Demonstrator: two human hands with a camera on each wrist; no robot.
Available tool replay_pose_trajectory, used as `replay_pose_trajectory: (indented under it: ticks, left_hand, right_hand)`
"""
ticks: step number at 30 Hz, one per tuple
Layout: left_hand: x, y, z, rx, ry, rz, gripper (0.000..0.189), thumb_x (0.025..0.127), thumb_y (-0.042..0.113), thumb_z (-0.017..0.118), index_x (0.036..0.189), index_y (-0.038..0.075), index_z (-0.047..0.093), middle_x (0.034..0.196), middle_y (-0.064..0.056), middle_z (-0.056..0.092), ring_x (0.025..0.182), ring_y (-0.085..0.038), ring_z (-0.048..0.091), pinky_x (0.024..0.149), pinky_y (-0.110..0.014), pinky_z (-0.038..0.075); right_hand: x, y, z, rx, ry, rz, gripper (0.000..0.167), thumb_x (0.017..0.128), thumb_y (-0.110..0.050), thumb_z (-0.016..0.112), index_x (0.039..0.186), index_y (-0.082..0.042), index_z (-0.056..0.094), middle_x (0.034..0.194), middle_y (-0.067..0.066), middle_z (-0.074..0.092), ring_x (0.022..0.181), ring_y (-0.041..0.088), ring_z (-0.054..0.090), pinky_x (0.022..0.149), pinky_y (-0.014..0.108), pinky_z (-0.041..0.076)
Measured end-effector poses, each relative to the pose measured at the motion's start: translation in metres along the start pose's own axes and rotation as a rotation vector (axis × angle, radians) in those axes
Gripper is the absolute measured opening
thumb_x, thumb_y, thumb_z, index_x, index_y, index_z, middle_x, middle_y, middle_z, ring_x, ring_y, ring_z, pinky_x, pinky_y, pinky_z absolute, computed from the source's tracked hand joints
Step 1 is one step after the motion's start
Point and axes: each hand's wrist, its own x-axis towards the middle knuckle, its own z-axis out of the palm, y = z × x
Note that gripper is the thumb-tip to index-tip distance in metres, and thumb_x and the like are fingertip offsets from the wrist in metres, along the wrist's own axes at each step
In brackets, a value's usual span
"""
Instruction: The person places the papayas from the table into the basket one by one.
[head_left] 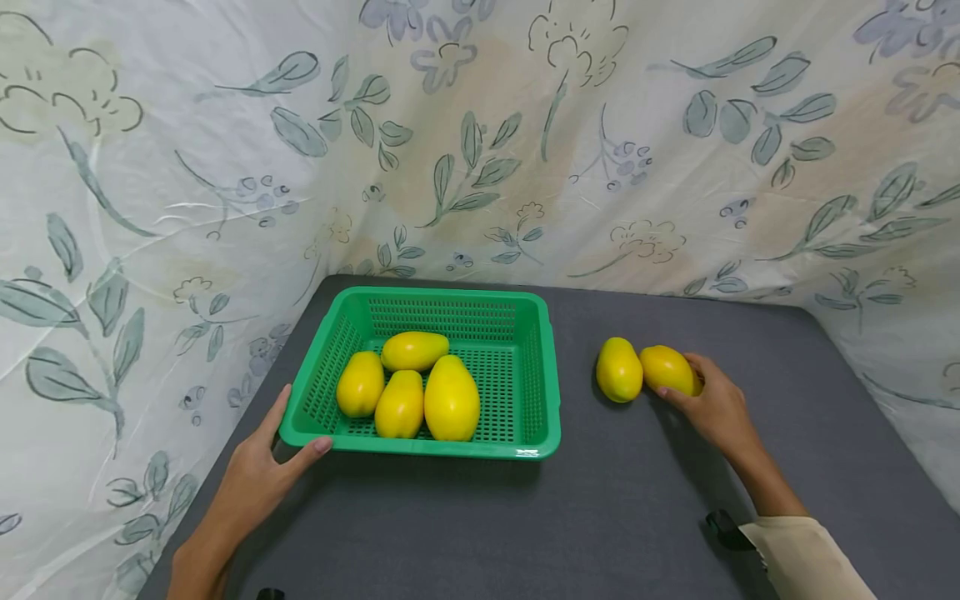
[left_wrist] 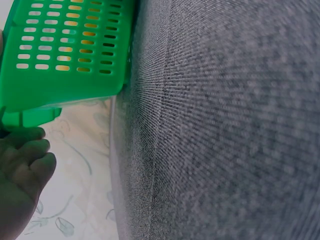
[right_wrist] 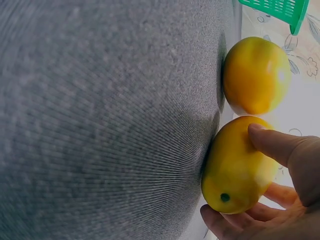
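Note:
My right hand grips a yellow mango on the grey table, thumb on one side and fingers round the other. In the right wrist view that mango shows a small dark green spot at its end. A second mango lies right beside it, to its left. My left hand touches the near left corner of a green basket, thumb at the front rim and index finger along the side. Several mangoes lie in the basket's left and middle part. In the left wrist view the other left-hand fingers are loosely bent below the rim.
The grey table extends in front of the basket and to the right. A flower-printed cloth hangs behind the table and along its left side. A dark object sits by the right sleeve.

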Motion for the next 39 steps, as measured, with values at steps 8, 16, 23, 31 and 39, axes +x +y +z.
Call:
replay_pose_trajectory:
  ticks: [8,16,23,31,39]
  left_hand:
    - [-0.001,0.0,0.001,0.003,0.007,0.007,0.103,0.099,0.04,0.077,0.173,0.018,0.008,0.169,-0.029,0.031,0.149,-0.056,0.037,0.107,-0.074,0.038]
    - [-0.001,0.001,0.001,0.01,0.019,0.018,0.103,0.099,0.04,0.077,0.173,0.017,0.008,0.168,-0.03,0.031,0.147,-0.056,0.039,0.107,-0.074,0.039]
    - [0.0,0.0,0.002,-0.001,0.028,0.034,0.102,0.099,0.037,0.077,0.173,0.017,0.009,0.168,-0.03,0.032,0.148,-0.055,0.039,0.107,-0.075,0.038]
    - [0.0,0.0,0.001,0.01,0.007,0.017,0.104,0.099,0.039,0.077,0.173,0.017,0.008,0.168,-0.03,0.031,0.148,-0.056,0.038,0.107,-0.074,0.038]
    - [0.001,-0.001,0.001,0.001,0.006,0.021,0.103,0.1,0.038,0.076,0.173,0.017,0.007,0.169,-0.03,0.029,0.149,-0.056,0.037,0.107,-0.074,0.038]
  right_hand:
    - [-0.004,0.001,-0.001,0.004,0.022,-0.005,0.083,0.099,-0.033,0.078,0.156,0.01,0.038,0.146,0.041,0.05,0.119,0.052,0.054,0.091,0.065,0.047]
    - [-0.008,0.0,-0.002,-0.008,0.063,-0.006,0.083,0.098,-0.036,0.079,0.155,0.01,0.041,0.143,0.039,0.053,0.114,0.05,0.057,0.086,0.061,0.05]
    - [-0.011,-0.005,-0.004,-0.004,0.107,0.002,0.082,0.097,-0.035,0.08,0.155,0.009,0.042,0.141,0.039,0.055,0.111,0.049,0.059,0.084,0.059,0.052]
    - [-0.013,-0.01,-0.008,0.007,0.145,-0.007,0.081,0.098,-0.035,0.08,0.155,0.007,0.043,0.14,0.038,0.057,0.109,0.048,0.06,0.082,0.057,0.051]
    - [-0.015,-0.014,-0.01,0.014,0.155,0.003,0.081,0.098,-0.036,0.078,0.156,0.007,0.042,0.14,0.037,0.056,0.11,0.048,0.059,0.084,0.059,0.052]
